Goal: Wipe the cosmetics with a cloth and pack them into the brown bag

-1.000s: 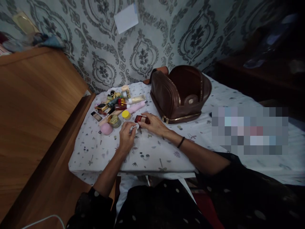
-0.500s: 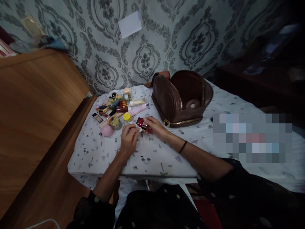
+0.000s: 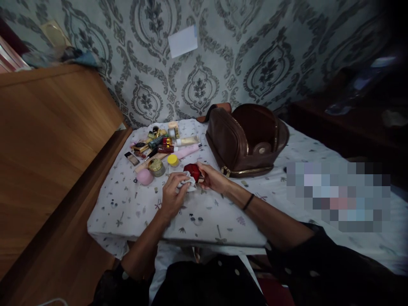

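My left hand [image 3: 173,196] pinches a crumpled white tissue [image 3: 187,184] against the lower edge of a glossy red cosmetic bottle [image 3: 191,172]. My right hand [image 3: 213,178] grips that bottle by its far side, and its gold part is mostly hidden by my fingers. Just beyond my hands lie a yellow-capped tube [image 3: 172,160], a pink tube [image 3: 188,151], a gold jar [image 3: 156,167] and a pink makeup sponge [image 3: 145,177]. Several other cosmetics lie in a heap [image 3: 156,144] farther back.
An open brown leather toiletry bag [image 3: 245,142] stands to the right of my hands. Everything rests on a white printed sheet [image 3: 204,216]. A wooden panel [image 3: 57,157] runs down the left side, and patterned wallpaper [image 3: 197,85] rises behind.
The red bottle has tilted, and the tissue now presses against it between my hands. The whole scene has shifted down in the view.
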